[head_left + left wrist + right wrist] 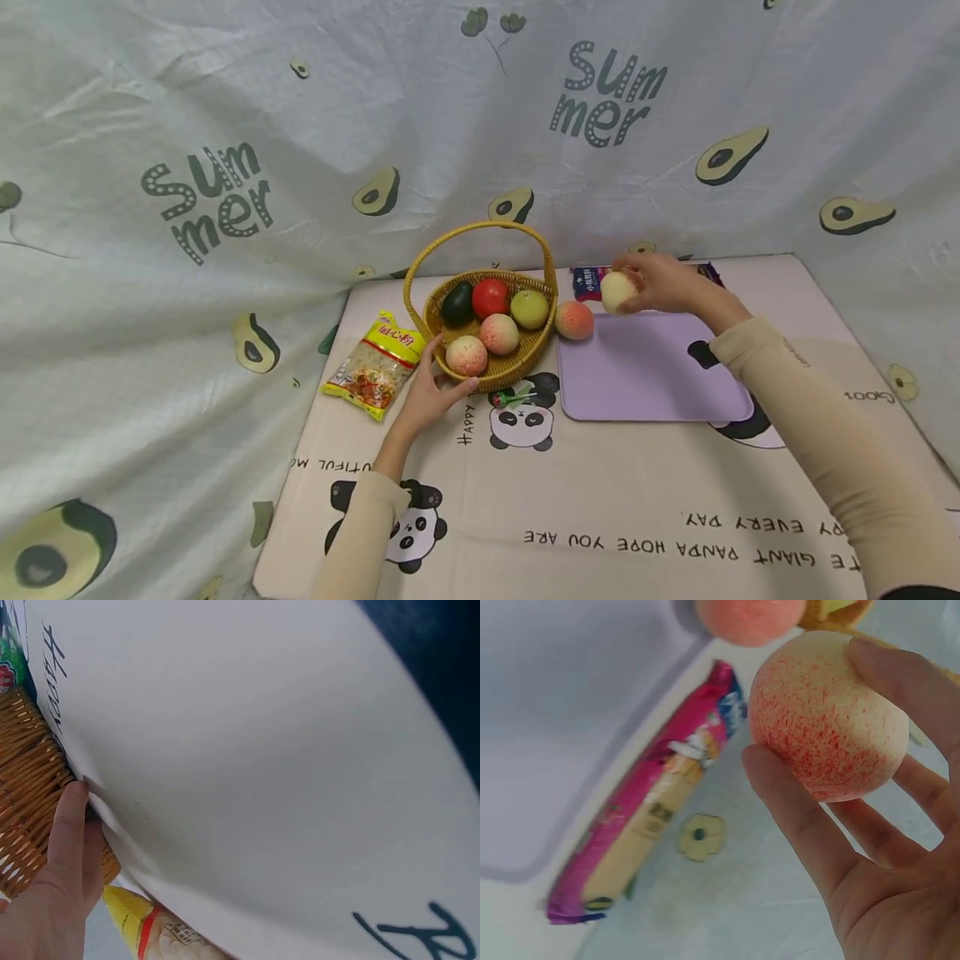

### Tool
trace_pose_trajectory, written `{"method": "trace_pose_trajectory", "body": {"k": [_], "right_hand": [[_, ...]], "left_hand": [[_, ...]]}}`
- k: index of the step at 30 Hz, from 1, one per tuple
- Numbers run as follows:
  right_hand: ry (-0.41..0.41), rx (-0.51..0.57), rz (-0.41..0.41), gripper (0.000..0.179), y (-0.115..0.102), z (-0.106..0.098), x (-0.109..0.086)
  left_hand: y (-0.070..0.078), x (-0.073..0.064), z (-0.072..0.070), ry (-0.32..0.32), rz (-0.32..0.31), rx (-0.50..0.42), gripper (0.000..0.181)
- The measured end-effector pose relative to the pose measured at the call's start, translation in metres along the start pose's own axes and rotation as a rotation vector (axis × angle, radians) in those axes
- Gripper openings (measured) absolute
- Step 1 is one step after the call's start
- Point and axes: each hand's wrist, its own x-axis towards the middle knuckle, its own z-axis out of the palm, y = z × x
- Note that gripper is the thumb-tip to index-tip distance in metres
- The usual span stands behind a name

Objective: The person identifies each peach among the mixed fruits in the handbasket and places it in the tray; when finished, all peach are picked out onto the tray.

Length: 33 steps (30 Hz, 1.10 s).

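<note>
My right hand point(660, 282) holds a pale peach point(618, 292) just above the far edge of the lilac tray; the right wrist view shows its red-speckled side between thumb and fingers. A second, pinker peach point(574, 320) sits between the tray and the wicker basket point(510, 379). My left hand point(430, 395) rests against the near left side of the basket, its fingers straight and spread along the weave. Inside the basket lie a dark green avocado point(457, 304), a red tomato-like fruit point(491, 297), a yellow-green round fruit point(528, 309) and two speckled peaches point(498, 334).
The lilac tray point(652, 375) lies right of the basket, with a long purple snack packet point(645, 802) behind it. A yellow food bag point(378, 365) lies left of the basket. A green-wrapped lollipop point(513, 399) is in front. A hanging cloth point(450, 108) borders the table's back.
</note>
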Motion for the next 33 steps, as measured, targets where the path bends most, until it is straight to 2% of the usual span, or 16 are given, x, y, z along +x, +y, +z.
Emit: {"method": "trace_pose_trajectory", "body": {"k": [3, 10, 18, 23, 33], "right_hand": [[0.0, 0.019, 0.038, 0.065, 0.014, 0.007, -0.004], [-0.016, 0.053, 0.031, 0.062, 0.035, 0.028, -0.002], [0.003, 0.112, 0.075, 0.063, 0.055, 0.054, 0.001], [0.022, 0.122, 0.061, 0.063, 0.058, 0.066, 0.006], [0.032, 0.132, 0.007, 0.061, 0.052, 0.078, 0.013]], "left_hand": [[0.0, 0.0, 0.002, 0.003, 0.001, -0.006, 0.106], [0.001, -0.001, 0.0, 0.005, 0.016, -0.022, 0.106], [0.002, -0.001, 0.003, 0.013, 0.003, 0.004, 0.106], [0.001, -0.002, 0.004, 0.012, -0.003, 0.006, 0.106], [0.001, -0.003, 0.003, 0.012, 0.01, -0.002, 0.103]]}}
